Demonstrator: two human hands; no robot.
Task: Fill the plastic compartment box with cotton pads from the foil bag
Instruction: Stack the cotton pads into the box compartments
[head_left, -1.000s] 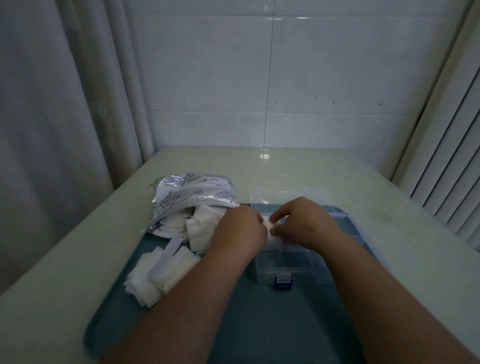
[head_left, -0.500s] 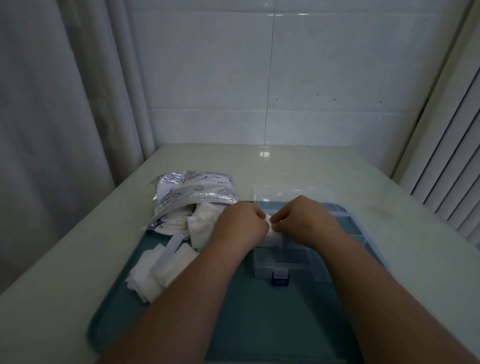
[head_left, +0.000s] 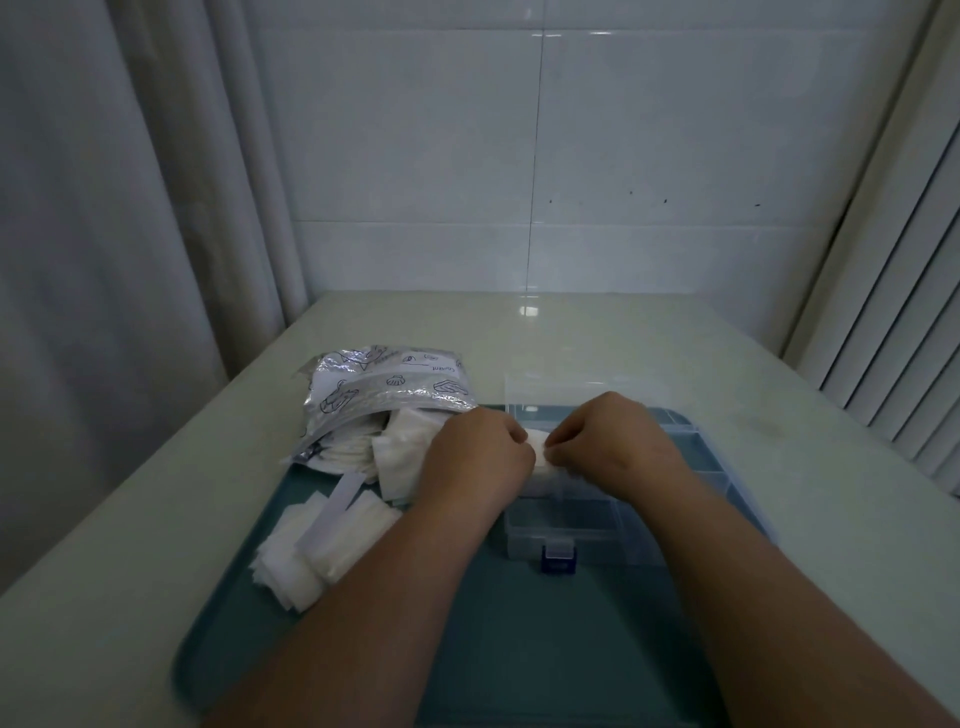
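Note:
A clear plastic compartment box (head_left: 563, 525) with a blue latch stands open on a teal tray (head_left: 519, 649), its lid raised at the back. My left hand (head_left: 475, 454) and my right hand (head_left: 613, 441) meet over the box's left compartments, both pinching a white cotton pad (head_left: 540, 449) between them. The silver foil bag (head_left: 389, 387) lies at the tray's back left corner, its mouth open, with white pads (head_left: 402, 452) spilling out. How full the compartments under my hands are is hidden.
A loose pile of white cotton pads (head_left: 317, 545) with a paper strip lies on the tray's left side. The tray sits on a pale table (head_left: 597, 343) against a tiled wall. A curtain hangs left, blinds at right.
Both hands have stayed over the box holding the pad, shifting only slightly; the view has tilted down a little.

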